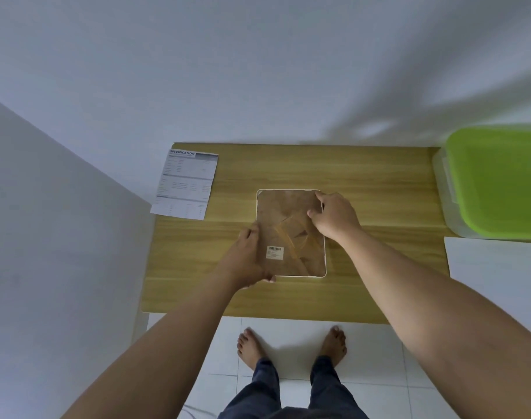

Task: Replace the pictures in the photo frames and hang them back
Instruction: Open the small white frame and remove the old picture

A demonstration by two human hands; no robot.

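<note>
A photo frame (290,234) with a thin white rim lies face down on the wooden table (364,182). Its brown backing board shows, with a small barcode sticker near the lower left and a fold-out stand across the middle. My left hand (248,257) grips the frame's lower left edge, thumb on the backing. My right hand (333,216) rests on the upper right corner, fingertips pressed on the backing near the rim. A printed sheet headed "Specification" (185,184) lies at the table's far left corner.
A clear plastic box with a green lid (500,179) stands at the table's right end. A white sheet (494,261) lies below it on the right. White walls close in behind and to the left. My bare feet stand on white floor tiles (291,331).
</note>
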